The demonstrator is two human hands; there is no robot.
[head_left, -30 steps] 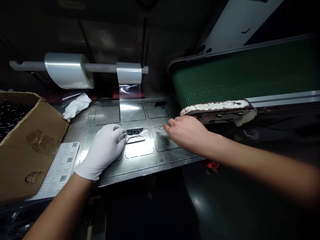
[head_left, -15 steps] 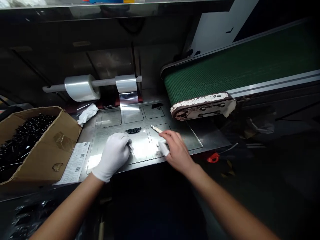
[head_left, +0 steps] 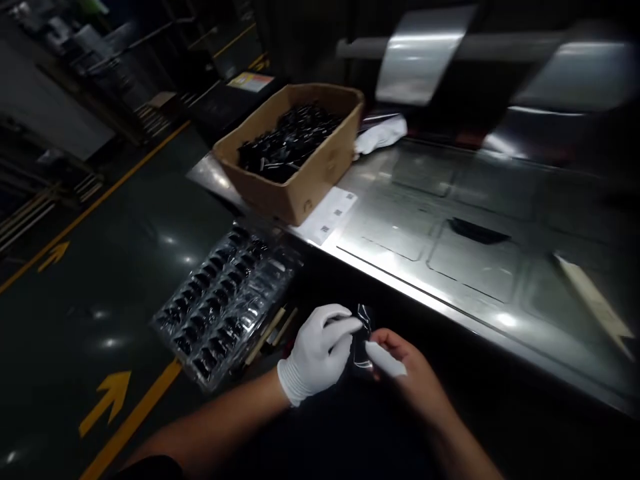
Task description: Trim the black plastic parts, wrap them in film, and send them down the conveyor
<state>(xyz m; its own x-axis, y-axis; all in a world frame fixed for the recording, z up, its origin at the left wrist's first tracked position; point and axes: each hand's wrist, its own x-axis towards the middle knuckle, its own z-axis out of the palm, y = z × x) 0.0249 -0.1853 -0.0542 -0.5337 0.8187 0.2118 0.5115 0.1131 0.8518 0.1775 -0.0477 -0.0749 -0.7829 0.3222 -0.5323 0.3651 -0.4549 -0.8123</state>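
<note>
I've got my white-gloved left hand (head_left: 317,353) and bare right hand (head_left: 407,375) pinched together on a glossy clear plastic strip (head_left: 363,337), its long axis upright.

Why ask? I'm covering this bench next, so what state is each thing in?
Left hand: white-gloved, pinching a clear plastic piece.
Right hand: bare, white cover on one finger, touching that piece.
Cardboard box: open, holding many black parts.
Blister tray: pockets loaded with black parts.
Steel bench: one black part lying on it.
White cloth: crumpled.
Film roll: on its bar, blurred.
</note>
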